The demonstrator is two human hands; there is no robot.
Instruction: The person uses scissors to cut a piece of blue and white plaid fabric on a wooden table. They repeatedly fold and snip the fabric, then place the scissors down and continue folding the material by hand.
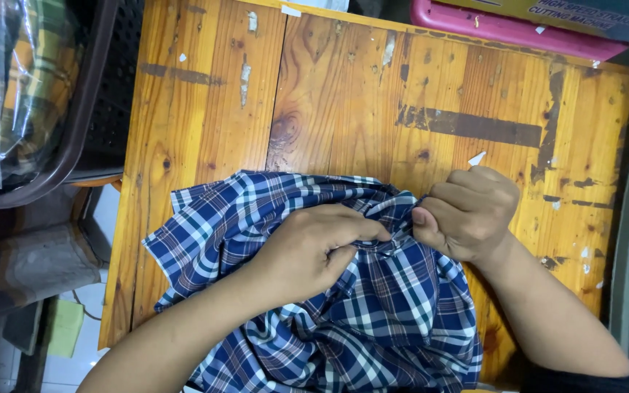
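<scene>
1. One blue, white and dark-checked cotton shirt, crumpled, lies nearest the camera on the front of the table, its lower part running off the near edge.
2. Two bare hands: left hand with fingers pinched shut on a fold of the cloth; right hand fisted tight on the bunched fabric just beside it.
3. One worn orange-brown wooden plank table, scuffed, with dark tape marks.
4. One pink plastic tray at the far edge.
5. One dark plastic basket at the left, holding bagged plaid cloth.

Garment workshop; worn wooden worktable; bagged plaid cloth in crate
</scene>
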